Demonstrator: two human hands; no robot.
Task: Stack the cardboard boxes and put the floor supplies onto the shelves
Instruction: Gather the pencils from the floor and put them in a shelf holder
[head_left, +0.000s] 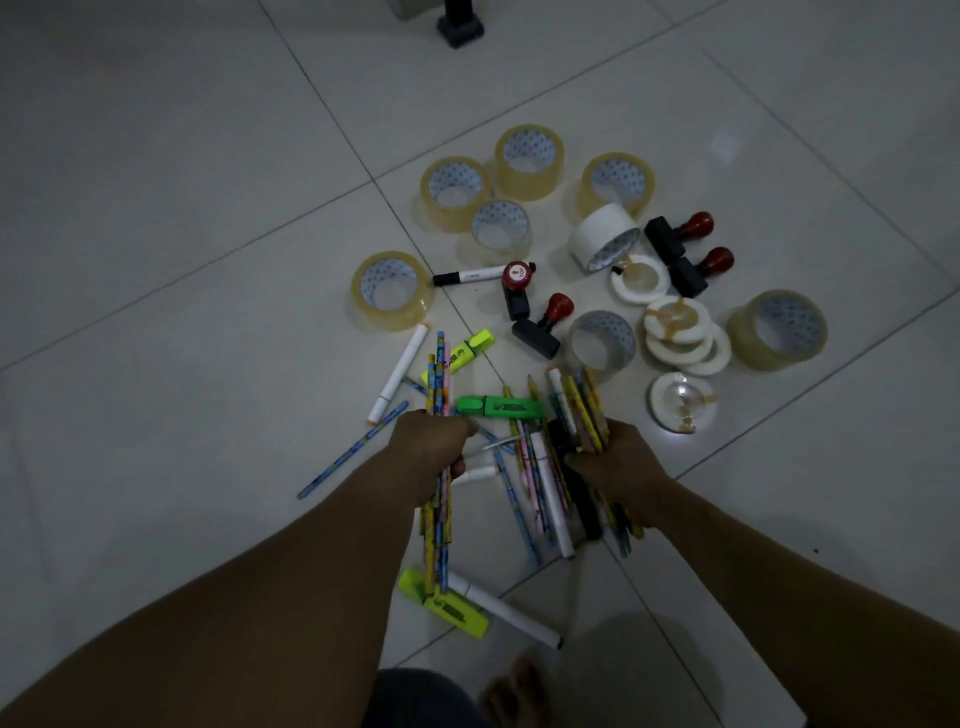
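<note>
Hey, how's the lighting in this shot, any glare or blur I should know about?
Head view: dim overall, darker toward the corners; a bright glare patch on the floor by the nearest white ring; the foot at the bottom edge is blurred; the left hand and right hand, each gripping pencils, are sharp enough to read.

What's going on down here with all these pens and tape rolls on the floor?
A person is gathering stationery off the tiled floor. Their left hand grips a bundle of pencils, and their right hand grips a second bunch. A green highlighter, several tape rolls and rubber stamps lie loose on the floor, not yet picked up. No shelves or boxes are in view.
</note>
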